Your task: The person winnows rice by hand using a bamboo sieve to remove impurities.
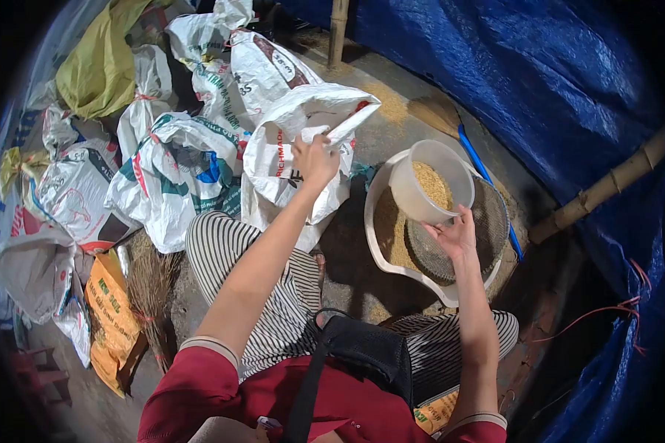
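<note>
My left hand (316, 160) is closed on the folded rim of a white woven sack (260, 164), whose mouth gapes toward the upper right. In my right hand (456, 235) is a translucent plastic tub (404, 186), gripped at its lower rim and tilted toward me. Yellowish grain (433, 184) lies inside it. Under the tub stands a white basin (374, 240) with more grain, and a round mesh sieve (430, 255) rests in it. What the sack holds is hidden from view.
Several filled or tied sacks (81, 188) crowd the left side. A twig broom (149, 295) lies beside an orange bag (112, 314). At the right are a blue-handled broom (471, 151), a bamboo pole (606, 188) and a blue tarp (547, 81). Loose grain (386, 103) is scattered on the floor.
</note>
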A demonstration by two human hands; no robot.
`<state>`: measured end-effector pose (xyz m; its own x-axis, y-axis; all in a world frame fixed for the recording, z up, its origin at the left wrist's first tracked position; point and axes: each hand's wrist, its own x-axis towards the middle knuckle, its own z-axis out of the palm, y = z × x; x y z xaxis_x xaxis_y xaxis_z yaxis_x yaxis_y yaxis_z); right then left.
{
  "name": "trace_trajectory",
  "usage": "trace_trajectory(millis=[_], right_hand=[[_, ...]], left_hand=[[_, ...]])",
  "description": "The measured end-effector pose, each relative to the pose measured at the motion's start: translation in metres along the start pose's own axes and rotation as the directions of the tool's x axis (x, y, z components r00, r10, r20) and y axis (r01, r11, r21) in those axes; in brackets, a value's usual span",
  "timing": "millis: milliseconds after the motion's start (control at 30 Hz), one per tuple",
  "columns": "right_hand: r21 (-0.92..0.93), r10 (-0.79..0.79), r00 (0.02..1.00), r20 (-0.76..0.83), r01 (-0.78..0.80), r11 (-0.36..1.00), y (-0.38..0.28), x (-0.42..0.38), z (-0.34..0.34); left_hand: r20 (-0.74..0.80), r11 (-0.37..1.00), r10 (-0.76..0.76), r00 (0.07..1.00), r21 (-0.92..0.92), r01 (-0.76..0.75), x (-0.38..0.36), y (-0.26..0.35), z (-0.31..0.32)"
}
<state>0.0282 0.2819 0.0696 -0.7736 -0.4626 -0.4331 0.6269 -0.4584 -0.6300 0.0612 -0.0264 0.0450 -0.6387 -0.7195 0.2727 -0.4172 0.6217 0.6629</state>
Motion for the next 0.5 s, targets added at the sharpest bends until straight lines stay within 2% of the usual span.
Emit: trace_trajectory(millis=[33,67,100,133,200,300,400,467,500], right_hand=[[-0.005,-0.032,0.999,-0.03,0.032,0.999,-0.001,0.001,0.003],[0.019,-0.016,1.0,-0.02,0.017,1.0,-0.004,0.005,0.001],[0.014,-0.012,1.0,-0.015,0.012,1.0,-0.004,0.007,0.006],[0.026,-0.027,0.999,-0.038,0.028,0.999,-0.005,0.007,0.013],[0.035,-0.037,0.997,-0.067,0.039,0.999,-0.006,0.004,0.026],[0.079,-0.048,0.999,-0.024,0.05,0.996,-0.01,0.001,0.046],[0.024,-0.055,0.996,0.069,0.054,0.998,-0.015,-0.002,0.067],[-0.026,-0.051,0.981,0.188,0.056,0.998,-0.017,-0.01,0.085],[-0.033,-0.049,0.981,0.186,0.056,0.998,-0.017,-0.012,0.094]], left_hand=[[-0.007,1.0,-0.008,1.0,0.0,0.008,0.001,-0.011,0.002],[0.257,0.995,-0.046,0.965,-0.075,0.067,0.001,-0.025,0.01],[0.503,0.981,-0.056,0.862,-0.133,0.141,0.001,-0.035,0.018],[0.498,0.98,-0.059,0.865,-0.136,0.145,-0.003,-0.039,0.024],[0.276,0.961,0.155,0.948,-0.266,-0.079,-0.027,-0.039,0.037],[0.256,0.901,0.392,0.884,-0.302,-0.312,-0.051,-0.018,0.041],[0.346,0.869,0.462,0.817,-0.362,-0.338,-0.065,0.004,0.027],[0.348,0.866,0.466,0.814,-0.366,-0.339,-0.067,0.002,0.035],[0.355,0.863,0.476,0.805,-0.365,-0.349,-0.068,0.002,0.038]])
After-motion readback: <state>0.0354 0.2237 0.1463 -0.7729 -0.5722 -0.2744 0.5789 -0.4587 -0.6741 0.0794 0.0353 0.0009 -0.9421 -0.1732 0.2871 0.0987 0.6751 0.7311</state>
